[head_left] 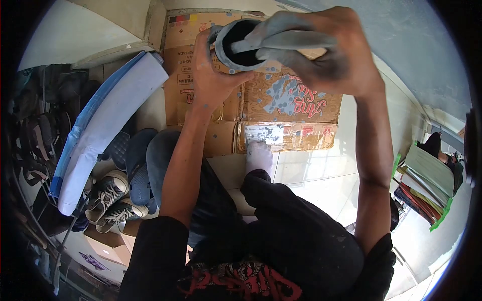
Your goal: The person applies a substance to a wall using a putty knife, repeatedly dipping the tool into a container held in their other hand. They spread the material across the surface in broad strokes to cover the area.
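Note:
My left hand (216,75) is wrapped round the side of a grey, cup-shaped vessel (224,56), its thumb along the lower rim. The vessel is tilted so its dark round mouth faces me, held up above the cardboard. Over the mouth, my right hand (321,55) is closed, its fingers coated in grey and reaching into the opening. A long grey shape (296,40) lies along those fingers; whether it is a tool or a coated finger, I cannot make out. Below them, flattened cardboard (201,110) spattered with grey spots covers the floor.
My foot (259,156) rests at the cardboard's near edge. On the left are a rolled blue-and-white sheet (113,130), sneakers (118,195) and dark sandals (138,168). A green-edged container of papers or folders (427,180) stands at right, beside a wall (416,50).

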Motion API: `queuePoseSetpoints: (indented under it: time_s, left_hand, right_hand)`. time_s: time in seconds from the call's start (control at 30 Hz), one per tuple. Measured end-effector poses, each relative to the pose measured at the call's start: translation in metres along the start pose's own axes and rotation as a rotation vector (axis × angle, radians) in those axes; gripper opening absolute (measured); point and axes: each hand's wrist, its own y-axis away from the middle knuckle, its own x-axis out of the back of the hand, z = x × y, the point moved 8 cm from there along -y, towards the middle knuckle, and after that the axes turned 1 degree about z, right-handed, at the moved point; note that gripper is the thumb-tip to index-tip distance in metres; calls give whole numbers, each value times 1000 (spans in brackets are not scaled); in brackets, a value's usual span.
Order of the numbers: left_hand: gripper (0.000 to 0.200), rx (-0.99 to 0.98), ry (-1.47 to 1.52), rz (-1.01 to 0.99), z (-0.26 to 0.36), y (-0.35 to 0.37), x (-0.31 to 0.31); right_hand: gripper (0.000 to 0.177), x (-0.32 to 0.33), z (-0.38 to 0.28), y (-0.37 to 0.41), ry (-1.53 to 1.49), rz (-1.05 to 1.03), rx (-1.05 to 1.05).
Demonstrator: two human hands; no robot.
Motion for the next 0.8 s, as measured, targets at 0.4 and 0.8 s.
queuePoseSetpoints:
  time_s: [0.4,0.8]
  left_hand:
    - [88,66,51,-28,-6,-3,-3]
    - [83,85,51,-75,-4,-5,-2]
  right_hand:
    - [27,49,-29,-25,-248,126,568]
    - [26,62,-9,-22,-219,161,586]
